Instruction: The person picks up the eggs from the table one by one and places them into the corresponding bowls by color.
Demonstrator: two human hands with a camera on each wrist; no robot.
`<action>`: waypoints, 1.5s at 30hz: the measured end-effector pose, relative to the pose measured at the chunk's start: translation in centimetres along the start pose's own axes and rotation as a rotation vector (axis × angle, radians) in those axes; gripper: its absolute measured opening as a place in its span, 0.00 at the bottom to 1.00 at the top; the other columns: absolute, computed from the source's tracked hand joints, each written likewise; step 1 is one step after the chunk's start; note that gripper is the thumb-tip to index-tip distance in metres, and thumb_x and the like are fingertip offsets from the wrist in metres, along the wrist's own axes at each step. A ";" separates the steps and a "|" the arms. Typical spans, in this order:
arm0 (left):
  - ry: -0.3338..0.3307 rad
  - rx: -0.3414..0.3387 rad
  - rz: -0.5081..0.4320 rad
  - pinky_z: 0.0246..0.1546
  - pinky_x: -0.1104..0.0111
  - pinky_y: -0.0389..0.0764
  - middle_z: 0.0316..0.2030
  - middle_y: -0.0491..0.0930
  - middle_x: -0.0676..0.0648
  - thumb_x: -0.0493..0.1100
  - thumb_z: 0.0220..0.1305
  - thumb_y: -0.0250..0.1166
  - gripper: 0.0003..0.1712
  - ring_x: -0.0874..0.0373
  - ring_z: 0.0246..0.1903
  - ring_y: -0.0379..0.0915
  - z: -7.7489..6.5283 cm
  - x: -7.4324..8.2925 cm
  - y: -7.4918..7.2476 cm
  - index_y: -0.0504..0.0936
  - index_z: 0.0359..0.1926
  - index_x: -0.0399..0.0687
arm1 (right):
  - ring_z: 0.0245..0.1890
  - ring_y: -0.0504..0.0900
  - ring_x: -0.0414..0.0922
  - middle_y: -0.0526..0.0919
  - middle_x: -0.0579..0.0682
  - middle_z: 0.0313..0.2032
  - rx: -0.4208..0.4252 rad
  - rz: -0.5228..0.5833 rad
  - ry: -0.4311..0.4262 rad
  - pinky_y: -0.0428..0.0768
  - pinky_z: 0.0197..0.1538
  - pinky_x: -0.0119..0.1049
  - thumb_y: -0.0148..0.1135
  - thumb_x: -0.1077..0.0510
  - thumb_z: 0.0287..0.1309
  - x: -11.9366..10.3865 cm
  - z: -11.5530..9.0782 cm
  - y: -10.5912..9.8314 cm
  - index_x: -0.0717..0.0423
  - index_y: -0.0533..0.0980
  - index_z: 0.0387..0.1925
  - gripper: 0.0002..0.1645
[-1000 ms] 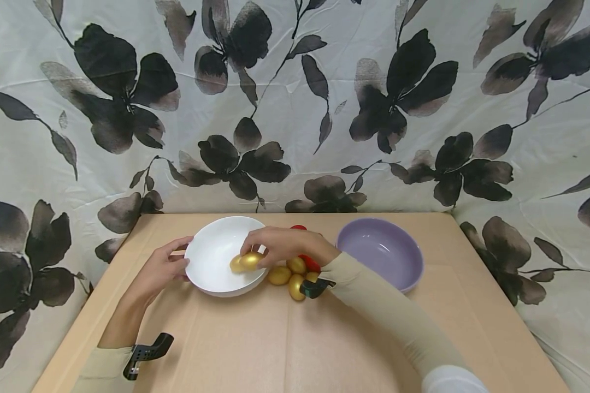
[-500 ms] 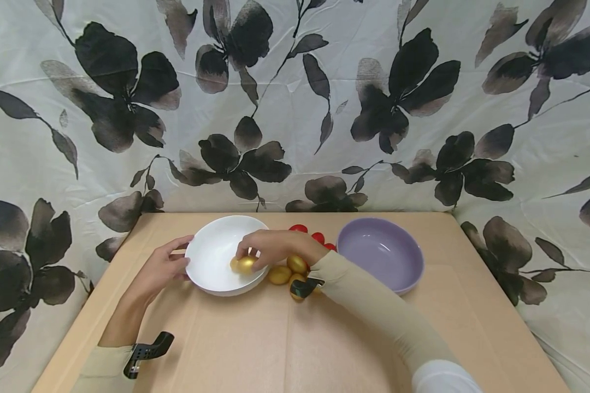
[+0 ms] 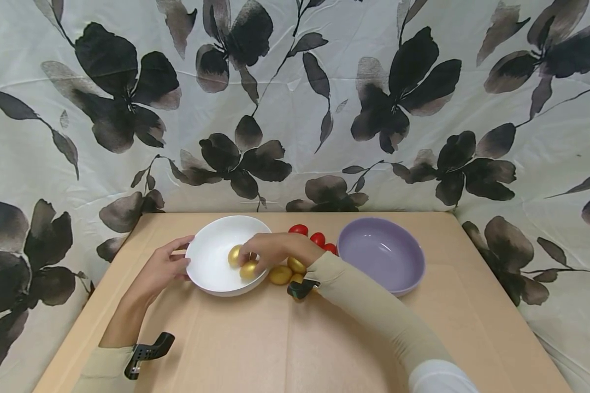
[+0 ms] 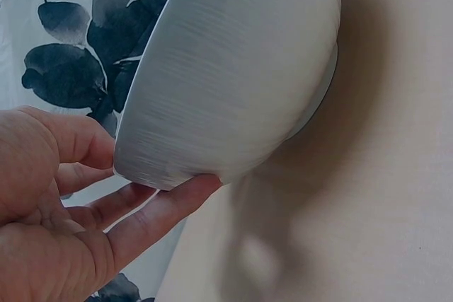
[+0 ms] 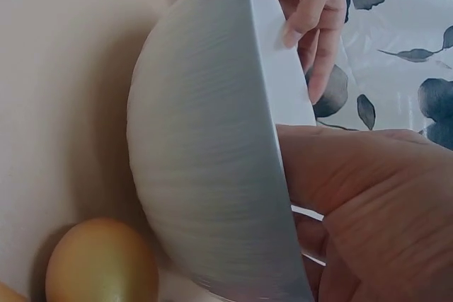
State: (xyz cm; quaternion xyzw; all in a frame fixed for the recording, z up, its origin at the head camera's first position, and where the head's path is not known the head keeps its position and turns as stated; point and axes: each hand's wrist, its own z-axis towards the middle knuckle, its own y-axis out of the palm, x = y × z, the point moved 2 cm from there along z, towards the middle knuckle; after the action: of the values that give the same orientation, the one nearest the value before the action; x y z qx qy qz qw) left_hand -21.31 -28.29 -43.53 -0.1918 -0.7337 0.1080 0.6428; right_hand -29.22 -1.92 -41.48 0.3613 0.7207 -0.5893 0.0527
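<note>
A white bowl [image 3: 208, 256] sits at the left of the table. My left hand [image 3: 167, 265] holds its left rim between thumb and fingers, and the left wrist view shows fingertips against the bowl's outer wall [image 4: 233, 68]. My right hand [image 3: 270, 248] reaches over the right rim, fingers pointing down inside. Two shiny golden eggs lie in the bowl by its fingertips: one golden egg [image 3: 234, 256] left of the fingers, another golden egg [image 3: 248, 270] nearer the front, by the thumb. In the right wrist view the bowl wall hides the fingertips.
Several golden eggs [image 3: 279, 275] lie on the table just right of the white bowl, partly under my right wrist. Behind them are red egg-shaped pieces [image 3: 317, 238]. A purple bowl [image 3: 381, 254] stands farther right. A floral cloth [image 3: 295, 109] hangs behind the table [image 3: 246, 344].
The two golden eggs, close together under my right fingers before, now lie apart in the white bowl. My right hand has dipped slightly and its fingers have loosened. My left hand keeps its place.
</note>
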 end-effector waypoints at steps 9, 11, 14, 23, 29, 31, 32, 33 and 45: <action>0.006 -0.014 -0.010 0.43 0.56 0.88 0.70 0.59 0.28 0.31 0.73 0.53 0.36 0.33 0.57 0.74 -0.1 0.0 0.1 0.55 0.78 0.39 | 0.58 0.80 0.45 0.84 0.47 0.55 0.092 0.051 -0.049 0.77 0.59 0.28 0.65 0.61 0.66 0.1 -1.8 -1.2 0.55 0.79 0.58 0.19; 0.012 -0.016 -0.007 0.43 0.55 0.88 0.70 0.59 0.27 0.31 0.73 0.53 0.36 0.33 0.57 0.74 -0.2 0.0 0.0 0.55 0.78 0.38 | 0.58 0.81 0.45 0.83 0.50 0.56 0.118 0.079 -0.056 0.79 0.60 0.32 0.65 0.62 0.66 0.1 -2.6 -1.5 0.58 0.79 0.58 0.20; 0.015 -0.020 0.002 0.42 0.56 0.88 0.70 0.59 0.27 0.32 0.73 0.53 0.36 0.34 0.57 0.75 -0.3 0.0 0.0 0.54 0.78 0.38 | 0.57 0.81 0.44 0.83 0.52 0.57 0.154 0.109 -0.059 0.81 0.60 0.37 0.65 0.62 0.66 0.2 -3.8 -1.8 0.59 0.79 0.59 0.20; 0.002 -0.014 0.008 0.43 0.57 0.88 0.71 0.58 0.28 0.32 0.74 0.53 0.35 0.34 0.58 0.73 -0.4 -0.1 -0.3 0.55 0.78 0.40 | 0.58 0.82 0.52 0.83 0.56 0.55 0.226 0.163 -0.060 0.80 0.62 0.44 0.65 0.63 0.65 0.2 -7.2 -2.5 0.59 0.80 0.57 0.19; 0.013 -0.015 0.003 0.43 0.56 0.88 0.70 0.59 0.28 0.31 0.73 0.53 0.35 0.35 0.58 0.74 -0.4 -0.2 -0.3 0.55 0.78 0.39 | 0.56 0.82 0.52 0.84 0.58 0.53 0.233 0.173 -0.051 0.79 0.63 0.45 0.68 0.63 0.63 0.8 -8.6 -2.2 0.61 0.80 0.56 0.20; 0.016 -0.016 0.002 0.43 0.56 0.88 0.70 0.59 0.28 0.32 0.73 0.53 0.35 0.36 0.57 0.74 -0.4 -0.2 -0.3 0.55 0.78 0.39 | 0.55 0.83 0.52 0.84 0.58 0.52 0.232 0.173 -0.053 0.80 0.63 0.45 0.67 0.64 0.64 1.1 -8.9 -2.1 0.61 0.80 0.55 0.18; 0.017 -0.016 0.004 0.43 0.56 0.88 0.70 0.59 0.28 0.32 0.73 0.53 0.35 0.37 0.56 0.75 -0.4 -0.2 -0.3 0.55 0.78 0.39 | 0.55 0.83 0.53 0.84 0.58 0.52 0.231 0.177 -0.056 0.80 0.62 0.46 0.66 0.65 0.64 1.1 -9.1 -2.0 0.62 0.80 0.55 0.18; 0.018 -0.016 0.002 0.43 0.56 0.88 0.70 0.59 0.28 0.32 0.73 0.53 0.35 0.37 0.56 0.75 -0.4 -0.2 -0.3 0.55 0.78 0.39 | 0.54 0.84 0.53 0.85 0.58 0.52 0.229 0.177 -0.057 0.80 0.62 0.46 0.67 0.64 0.64 1.2 -9.2 -1.9 0.61 0.81 0.54 0.17; 0.008 -0.013 0.003 0.45 0.52 0.87 0.70 0.60 0.28 0.32 0.73 0.53 0.35 0.38 0.55 0.75 -0.2 -0.2 -0.3 0.56 0.78 0.40 | 0.56 0.82 0.52 0.86 0.47 0.50 0.167 0.179 0.011 0.80 0.63 0.47 0.69 0.62 0.62 2.8 -9.3 -0.2 0.51 0.83 0.52 0.16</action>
State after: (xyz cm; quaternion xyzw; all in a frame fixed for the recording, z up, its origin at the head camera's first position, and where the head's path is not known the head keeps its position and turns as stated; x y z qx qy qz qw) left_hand -21.13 -28.68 -43.59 -0.1975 -0.7314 0.1036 0.6445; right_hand -28.11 7.61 -39.94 0.4305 0.6343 -0.6382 0.0710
